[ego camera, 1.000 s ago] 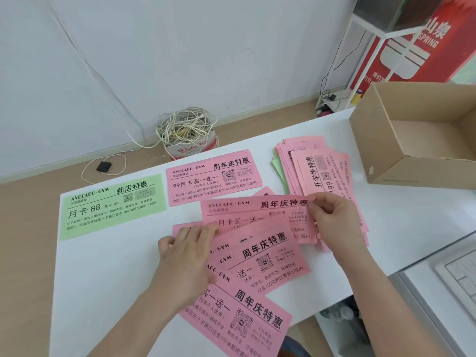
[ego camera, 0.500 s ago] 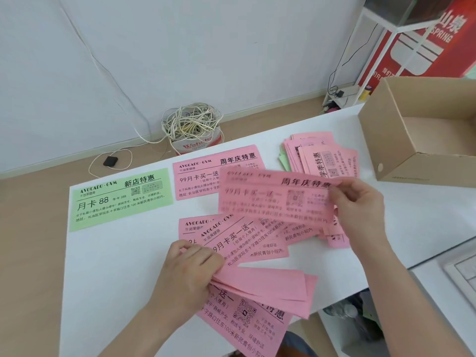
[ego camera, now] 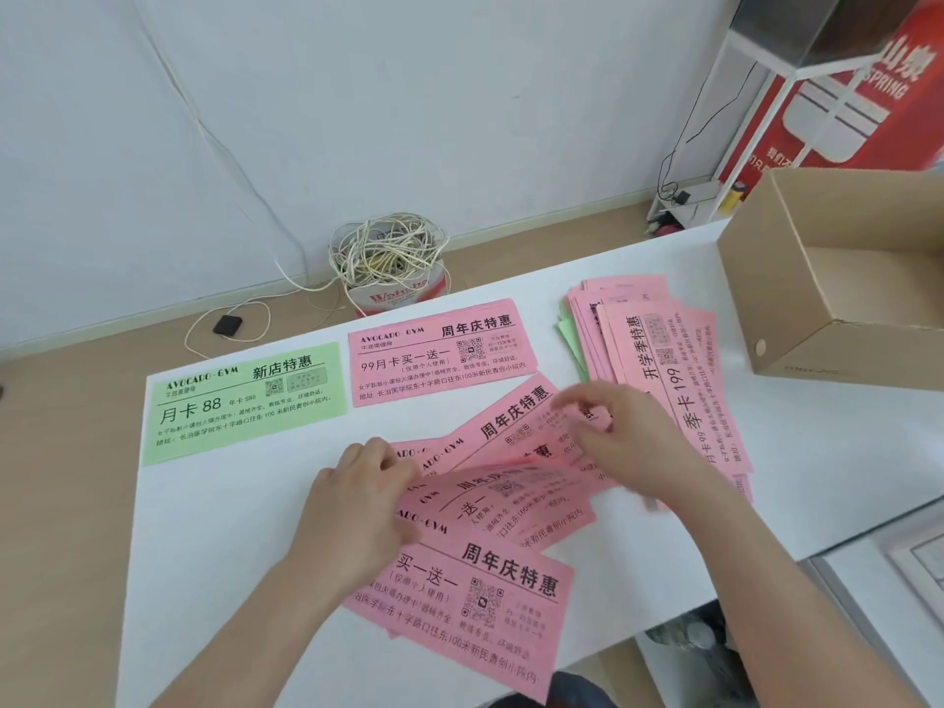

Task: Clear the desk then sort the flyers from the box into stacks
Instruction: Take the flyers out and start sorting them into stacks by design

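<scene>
Pink flyers point(ego camera: 511, 508) lie fanned on the desk point(ego camera: 219, 554), probably thin, floppy and quick to slide (take them by the edges). Left hand point(ego camera: 352, 508) curls over their left ends; right hand point(ego camera: 633, 442) pinches one's right end.

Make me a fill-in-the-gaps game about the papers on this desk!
The single flyer at the desk's left end is coloured ____.
Its biggest printed number is ____.
The cardboard box stands at the desk's ____ end.
The left hand and right hand both hold loose flyers coloured ____.
Missing words: green, 88, right, pink.
</scene>
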A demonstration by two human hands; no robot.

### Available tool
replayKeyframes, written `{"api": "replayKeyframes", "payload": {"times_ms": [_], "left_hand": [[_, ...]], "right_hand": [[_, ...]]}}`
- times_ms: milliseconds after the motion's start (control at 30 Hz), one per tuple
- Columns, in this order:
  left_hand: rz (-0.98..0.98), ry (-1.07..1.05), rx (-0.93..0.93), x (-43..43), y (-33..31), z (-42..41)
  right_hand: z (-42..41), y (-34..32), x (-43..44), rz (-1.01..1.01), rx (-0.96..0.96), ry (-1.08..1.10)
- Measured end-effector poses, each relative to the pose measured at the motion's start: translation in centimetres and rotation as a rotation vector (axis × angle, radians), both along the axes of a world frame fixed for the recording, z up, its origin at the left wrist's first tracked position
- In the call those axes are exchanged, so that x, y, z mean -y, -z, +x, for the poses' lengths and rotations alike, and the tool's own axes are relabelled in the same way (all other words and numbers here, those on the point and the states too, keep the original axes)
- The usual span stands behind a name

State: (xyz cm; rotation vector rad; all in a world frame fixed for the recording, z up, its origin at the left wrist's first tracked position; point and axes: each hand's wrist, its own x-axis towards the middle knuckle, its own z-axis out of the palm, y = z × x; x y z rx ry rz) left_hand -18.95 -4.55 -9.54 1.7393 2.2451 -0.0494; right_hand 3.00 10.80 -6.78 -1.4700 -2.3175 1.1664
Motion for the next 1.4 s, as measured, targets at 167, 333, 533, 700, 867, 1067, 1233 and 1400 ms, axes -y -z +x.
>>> {"api": "replayKeyframes", "payload": {"times_ms": [167,333,533,700,867,1067,1233,1400], "left_hand": [[0.076,0.159,-0.068,0.8,0.4,0.6],[0.221,0.193,-0.107,1.7,1.1,1.0],[0.331,0.110,-0.057,2.5,1.2,1.3],[0.287,0.154,-0.016,3.0,1.6,1.1],[0.236,0.131,0.072,3.0,-1.0,1.0],[-0.137,0.041,0.161,0.4,-4.6,-1.4],[-0.097,0.234,-0.139,-2.4,-1.9,-0.8],[-0.206,0.276,-0.087,-1.8,-0.9,0.0]], "right_hand": [[-2.9,1.2,-2.6,0.210,0.409,-0.171],[-3.7,1.4,-2.2,0.084,0.288,-0.159],[0.6,-2.1,0.9,-0.140,-0.060,-0.154],[2.3,-1.1,2.7,-0.173,-0.056,-0.123],[2.7,-1.4,2.7,-0.158,-0.111,-0.108],[3.3,-1.6,0.4,-0.162,-0.093,0.033],[1.4,0.3,-0.7,0.057,0.203,-0.153],[-0.2,0.6,-0.9,0.186,0.503,-0.421]]}}
